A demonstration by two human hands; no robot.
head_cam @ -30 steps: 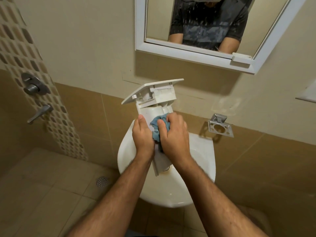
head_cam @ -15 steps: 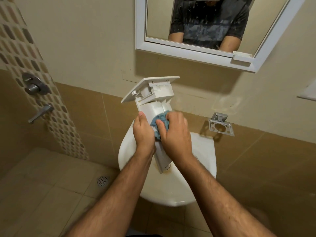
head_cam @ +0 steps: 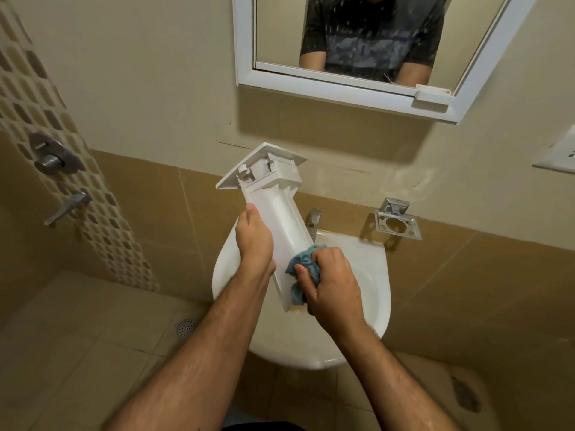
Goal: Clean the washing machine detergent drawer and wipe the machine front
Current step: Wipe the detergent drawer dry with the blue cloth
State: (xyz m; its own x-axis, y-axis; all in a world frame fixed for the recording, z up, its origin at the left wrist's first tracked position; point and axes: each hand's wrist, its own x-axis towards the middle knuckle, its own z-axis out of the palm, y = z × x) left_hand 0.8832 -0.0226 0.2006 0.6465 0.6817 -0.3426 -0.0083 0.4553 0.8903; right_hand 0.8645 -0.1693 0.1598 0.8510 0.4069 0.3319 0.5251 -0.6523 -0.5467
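— While held over the white basin (head_cam: 370,275), tilts up and away: detergent drawer (head_cam: 277,219), front panel at the far end near the wall. Gripped on its left edge by the left hand (head_cam: 253,241), fingers wrapped behind, thumb up along the side.

— And the right hand (head_cam: 329,281)?

— Curled tight round a bunched blue cloth (head_cam: 303,264), pressing it against the drawer's near end, low on the right side. Knuckles up, thumb tucked under the cloth.

— Around them, from the head view?

— Chrome tap (head_cam: 313,219) just behind the drawer. Metal holder (head_cam: 396,223) on the wall to the right, mirror (head_cam: 357,35) above, shower valve (head_cam: 51,157) and lever (head_cam: 67,208) on the patterned tiles at left, floor drain (head_cam: 185,326) below.

— Versus a second ago?

— Then, both hands side by side at mid-drawer, cloth high up near the panel. Now, cloth and right hand slid down to the near end and out to the right; left hand much where it was. Drawer swung too, panel leaning further left, tap uncovered behind it.
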